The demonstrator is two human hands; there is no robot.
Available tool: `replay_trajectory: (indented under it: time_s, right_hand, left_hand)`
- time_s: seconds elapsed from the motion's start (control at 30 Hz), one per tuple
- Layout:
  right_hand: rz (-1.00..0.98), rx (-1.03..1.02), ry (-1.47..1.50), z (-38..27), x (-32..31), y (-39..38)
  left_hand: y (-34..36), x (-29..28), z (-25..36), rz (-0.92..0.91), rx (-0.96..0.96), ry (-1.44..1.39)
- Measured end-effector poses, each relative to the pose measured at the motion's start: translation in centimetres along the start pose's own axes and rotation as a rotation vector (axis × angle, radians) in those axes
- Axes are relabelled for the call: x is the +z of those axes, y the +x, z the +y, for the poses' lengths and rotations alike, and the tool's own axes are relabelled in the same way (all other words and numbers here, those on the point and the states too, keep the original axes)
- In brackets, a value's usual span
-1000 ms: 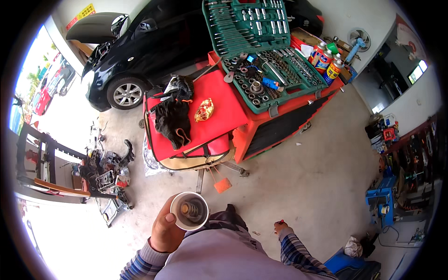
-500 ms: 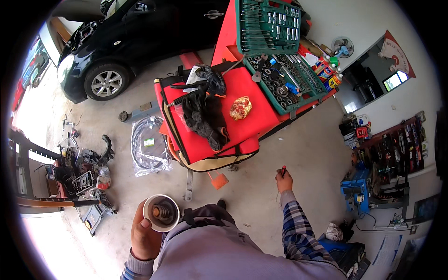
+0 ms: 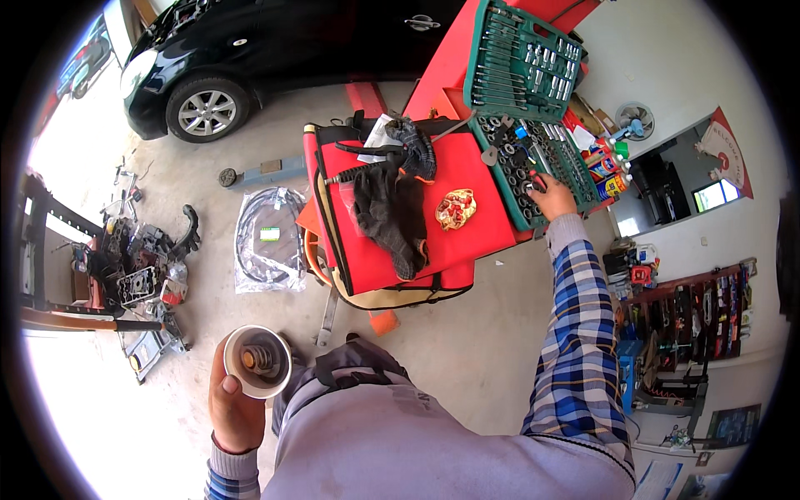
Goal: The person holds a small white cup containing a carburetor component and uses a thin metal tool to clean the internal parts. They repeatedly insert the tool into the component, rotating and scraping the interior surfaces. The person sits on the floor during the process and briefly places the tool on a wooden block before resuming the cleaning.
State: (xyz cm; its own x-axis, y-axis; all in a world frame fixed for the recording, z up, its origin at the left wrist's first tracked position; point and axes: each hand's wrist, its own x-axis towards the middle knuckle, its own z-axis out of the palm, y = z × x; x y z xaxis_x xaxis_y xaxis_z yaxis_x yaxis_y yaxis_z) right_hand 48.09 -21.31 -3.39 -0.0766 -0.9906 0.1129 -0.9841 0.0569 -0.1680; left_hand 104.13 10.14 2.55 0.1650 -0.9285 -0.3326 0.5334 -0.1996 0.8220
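Note:
My left hand (image 3: 236, 410) is closed around a white cup (image 3: 278, 377). Inside the cup lies a rusty, ridged metal part (image 3: 257, 359) that looks like a bolt. Over the lower tray of a green socket set case (image 3: 518, 218), my right hand (image 3: 553, 198) has its fingers closed on a small red-and-black handled tool (image 3: 537, 180), probably a screwdriver. The tool's far end is hidden among the sockets. The case stands open, with sockets and bits in its tray and long wrenches in its lid (image 3: 502, 62).
Dark work gloves (image 3: 385, 212) and a crumpled food wrapper (image 3: 456, 209) lie on the red padded surface (image 3: 487, 231). Spray cans (image 3: 612, 185) stand beyond the case. A bagged cable coil (image 3: 268, 237) and a heap of engine parts (image 3: 137, 271) are on the floor. A black car (image 3: 292, 50) is behind.
My right hand has moved forward and up from over the floor to the socket case, still holding the tool. My left hand has shifted slightly left with the cup. The view has turned a little.

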Motion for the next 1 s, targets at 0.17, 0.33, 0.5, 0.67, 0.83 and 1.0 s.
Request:
replay_trajectory:
  time_s: [0.17, 0.33, 0.5, 0.67, 0.83, 1.0]
  right_hand:
    - [-0.015, -0.054, 0.513, -0.4, -4.1, -1.8]
    - [-0.116, -0.22, 0.947, -7.5, -9.3, -8.1]
    - [-0.213, -0.518, 0.967, -15.6, -9.4, -14.6]
    - [-0.356, -0.591, 1.212, -22.9, -8.3, -22.7]
    - [-0.624, -0.477, 1.683, -31.6, -6.8, -31.4]
    - [-0.754, -0.325, 1.831, -38.8, -5.9, -40.3]
  left_hand:
    - [-2.9, 1.1, -3.4, 0.028, 0.037, -0.081]
    - [-4.7, 4.5, -4.6, 0.15, 0.066, -0.169]
    - [-8.3, 2.3, -4.7, 0.18, 0.101, -0.211]
    - [-13.6, -1.4, -3.6, 0.189, 0.172, -0.143]
    - [-19.9, -7.9, -3.3, 0.185, 0.164, -0.157]
    - [-27.1, -16.2, -2.8, 0.128, 0.136, -0.124]
